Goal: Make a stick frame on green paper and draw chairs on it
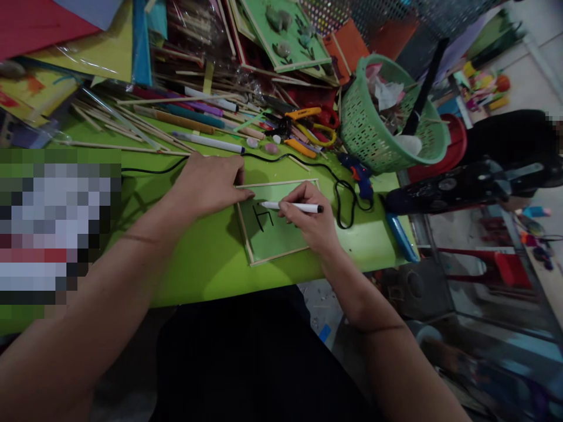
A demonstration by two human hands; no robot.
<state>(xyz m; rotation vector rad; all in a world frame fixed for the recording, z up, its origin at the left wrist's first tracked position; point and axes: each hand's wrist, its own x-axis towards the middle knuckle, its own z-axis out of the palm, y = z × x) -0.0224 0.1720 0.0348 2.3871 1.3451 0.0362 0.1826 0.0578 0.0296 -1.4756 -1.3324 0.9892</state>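
Observation:
A green card [281, 237] framed with thin wooden sticks lies on the table in front of me. Black marker strokes mark its left part. My right hand [308, 220] is closed around a white marker pen [301, 207] with a black end, its tip at the strokes on the card. My left hand [211, 186] rests at the card's upper left corner, thumb stretched out over the frame's edge and the other fingers bent down toward the table. Nothing shows in its grasp.
Behind the card lie a black cable [299, 157], a capped marker [209, 142], scissors [314, 126], loose wooden sticks [118, 126] and a blue glue gun [361, 179]. A green basket [369, 126] stands at the back right. The green table's [193, 258] front edge is near my body.

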